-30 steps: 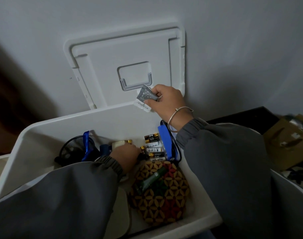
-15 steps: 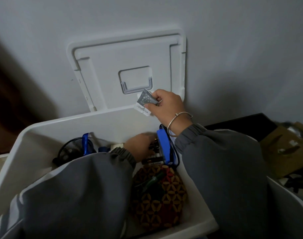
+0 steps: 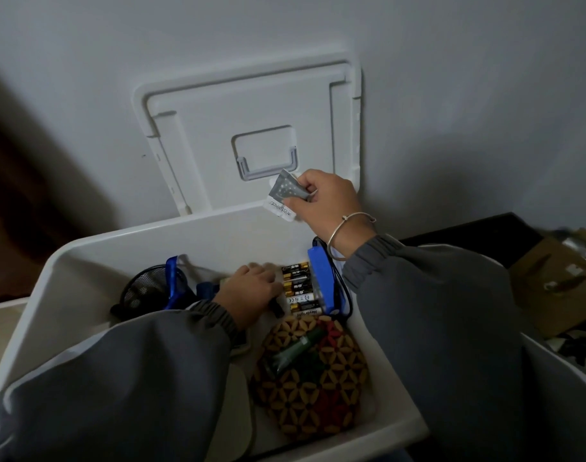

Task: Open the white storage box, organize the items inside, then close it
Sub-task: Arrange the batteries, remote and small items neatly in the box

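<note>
The white storage box (image 3: 85, 261) stands open, and its lid (image 3: 251, 128) leans upright against the wall behind it. Above the box's back rim, my right hand (image 3: 324, 201) pinches a small grey and white packet (image 3: 285, 195). My left hand (image 3: 251, 291) is down inside the box, its fingers resting against a row of batteries (image 3: 300, 290); whether it grips one is hidden. A blue flat device (image 3: 319, 281) stands on edge right of the batteries. A patterned woven pouch (image 3: 311, 388) with a dark green tube (image 3: 295, 353) on it lies at the front.
A black mesh cup (image 3: 145, 288) with a blue strap (image 3: 171, 281) sits at the box's left. A cream flat item (image 3: 238, 405) lies under my left sleeve. A cardboard box (image 3: 558, 278) and clutter are on the right, beside a dark surface (image 3: 468, 231).
My left hand slid right from the box's middle onto the batteries, covered them, then drew back slightly, so the row shows again. My right hand has kept the packet near the rim.
</note>
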A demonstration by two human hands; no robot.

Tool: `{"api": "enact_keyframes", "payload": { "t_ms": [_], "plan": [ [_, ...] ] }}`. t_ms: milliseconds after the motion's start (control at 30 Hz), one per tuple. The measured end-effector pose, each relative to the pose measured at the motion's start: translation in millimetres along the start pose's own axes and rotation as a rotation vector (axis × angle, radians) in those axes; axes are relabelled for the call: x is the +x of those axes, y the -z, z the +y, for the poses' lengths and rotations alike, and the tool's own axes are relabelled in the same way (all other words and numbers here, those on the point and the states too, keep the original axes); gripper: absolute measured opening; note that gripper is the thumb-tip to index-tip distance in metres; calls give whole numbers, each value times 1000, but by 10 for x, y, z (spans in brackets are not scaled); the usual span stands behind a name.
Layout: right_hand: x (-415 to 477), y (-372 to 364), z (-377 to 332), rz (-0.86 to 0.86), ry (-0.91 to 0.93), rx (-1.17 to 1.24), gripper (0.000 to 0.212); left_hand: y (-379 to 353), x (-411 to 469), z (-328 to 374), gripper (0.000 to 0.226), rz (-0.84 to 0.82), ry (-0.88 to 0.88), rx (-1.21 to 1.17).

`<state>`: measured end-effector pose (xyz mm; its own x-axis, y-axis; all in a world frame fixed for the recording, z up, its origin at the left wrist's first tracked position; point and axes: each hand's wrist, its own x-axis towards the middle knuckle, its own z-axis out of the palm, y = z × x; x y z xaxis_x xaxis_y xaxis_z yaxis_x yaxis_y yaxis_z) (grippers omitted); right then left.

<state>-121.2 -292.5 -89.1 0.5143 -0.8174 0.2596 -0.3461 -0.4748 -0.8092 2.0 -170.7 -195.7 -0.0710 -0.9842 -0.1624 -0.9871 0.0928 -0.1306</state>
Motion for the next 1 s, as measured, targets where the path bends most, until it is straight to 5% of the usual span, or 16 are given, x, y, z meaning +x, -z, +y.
{"api": "enact_keyframes", "payload": {
  "t_ms": [167, 300, 567, 1000],
  "plan": [
    [-3, -4, 10, 6, 19, -8, 7, 69, -54, -58, 21, 12, -39, 146],
    [9, -12, 17, 8, 24, -13, 9, 254, -107, -82, 15, 52, 152, -100],
    [0, -4, 13, 2, 22, -20, 9, 236, 174, 414, 16, -65, 171, -376],
    [4, -12, 25, 8, 24, -1, 9, 152, 155, 306, 12, 96, 358, -616]
  ]
}}
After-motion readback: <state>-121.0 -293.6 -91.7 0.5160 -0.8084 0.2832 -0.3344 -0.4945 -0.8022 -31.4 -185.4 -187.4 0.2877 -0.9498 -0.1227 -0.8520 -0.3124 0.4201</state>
